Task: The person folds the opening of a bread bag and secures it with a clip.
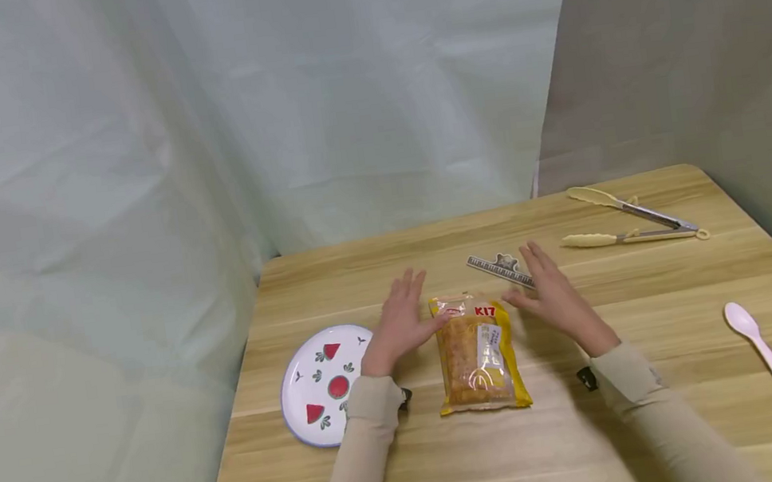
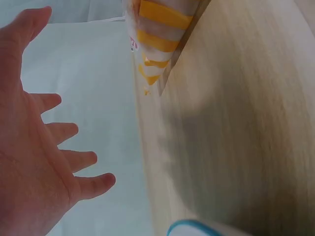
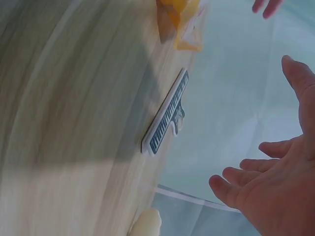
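A packaged bread (image 1: 469,359) in a clear and yellow wrapper lies flat on the table between both hands. My left hand (image 1: 402,323) hovers at its left side, fingers spread, with the thumb near the wrapper's upper left edge; in the head view I cannot tell if it touches. In the left wrist view the left hand (image 2: 37,157) is apart from the wrapper (image 2: 160,39). On the other side my right hand (image 1: 561,301) is held above the table with fingers extended, holding nothing. Just beyond it lies a bag clip (image 1: 501,269) with piano-key markings, partly hidden by that hand.
A round plate (image 1: 297,397) with watermelon pictures sits at the left, partly covered by the left forearm. Tongs (image 1: 651,224) with cream tips lie spread at the back right. A pink spoon (image 1: 769,359) rests near the right edge. Pale curtains hang behind the table.
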{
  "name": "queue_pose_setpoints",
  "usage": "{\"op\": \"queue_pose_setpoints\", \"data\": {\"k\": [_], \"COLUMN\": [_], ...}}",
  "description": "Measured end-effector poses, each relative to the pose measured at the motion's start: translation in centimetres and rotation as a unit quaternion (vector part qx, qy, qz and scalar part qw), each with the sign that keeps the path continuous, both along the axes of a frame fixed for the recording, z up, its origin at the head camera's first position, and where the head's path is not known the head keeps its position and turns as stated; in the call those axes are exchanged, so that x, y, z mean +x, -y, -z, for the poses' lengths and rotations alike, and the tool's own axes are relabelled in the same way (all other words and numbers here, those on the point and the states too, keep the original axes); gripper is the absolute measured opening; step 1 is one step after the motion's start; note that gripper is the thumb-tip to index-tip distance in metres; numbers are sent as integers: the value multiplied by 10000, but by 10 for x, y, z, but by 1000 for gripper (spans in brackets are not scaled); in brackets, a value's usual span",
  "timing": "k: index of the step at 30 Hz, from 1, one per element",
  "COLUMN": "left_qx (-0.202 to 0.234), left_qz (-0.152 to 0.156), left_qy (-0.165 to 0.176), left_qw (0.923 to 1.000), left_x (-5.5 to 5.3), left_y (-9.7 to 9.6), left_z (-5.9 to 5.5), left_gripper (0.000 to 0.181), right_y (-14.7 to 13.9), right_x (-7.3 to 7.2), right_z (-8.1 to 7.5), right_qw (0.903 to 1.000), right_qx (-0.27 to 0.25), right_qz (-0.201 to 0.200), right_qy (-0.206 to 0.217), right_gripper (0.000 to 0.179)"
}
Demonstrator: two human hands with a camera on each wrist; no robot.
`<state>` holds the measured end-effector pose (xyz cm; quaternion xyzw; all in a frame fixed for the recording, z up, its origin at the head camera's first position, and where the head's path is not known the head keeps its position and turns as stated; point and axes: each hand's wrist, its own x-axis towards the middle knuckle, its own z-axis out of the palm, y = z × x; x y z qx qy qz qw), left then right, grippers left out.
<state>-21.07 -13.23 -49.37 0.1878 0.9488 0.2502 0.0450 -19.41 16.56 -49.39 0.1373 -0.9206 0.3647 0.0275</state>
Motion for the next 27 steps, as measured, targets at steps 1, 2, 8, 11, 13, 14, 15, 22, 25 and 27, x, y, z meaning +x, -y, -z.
{"op": "queue_pose_setpoints", "data": {"k": [1,2,8,11,13,14,15,22,25,27], "left_qx": [37,74,143,196,276,310,332,666,848,911], "left_qz": [7,22,126,186,215,224,226,366,442,470], "left_qy": [7,15,99,105,89,88,87,335,489,573], "left_qw": [10000,10000,9998,9996,9993,9992,9992,9965,9942,9931], "left_x": [-1,-1,-7,-9,-11,-12,-12,-17,-19,-20], "left_y": [-1,-2,-7,-10,-12,-13,-13,-19,-22,-23], "left_z": [1,1,5,6,7,7,8,16,18,19], "left_gripper": [94,94,94,92,90,89,88,82,79,77], "right_y": [1,3,10,14,16,17,18,24,26,27], "right_x": [0,0,2,2,2,2,2,1,0,0], "right_z": [0,1,5,6,7,8,8,15,19,21], "right_qw": [10000,10000,9998,9996,9994,9993,9992,9992,9991,9991], "right_qx": [-21,-37,-179,-254,-310,-331,-339,-325,-332,-353], "right_qz": [5,12,52,114,152,166,181,215,251,254], "right_qy": [15,22,68,24,24,38,53,76,2,-32], "right_gripper": [98,98,93,90,89,88,88,85,83,80]}}
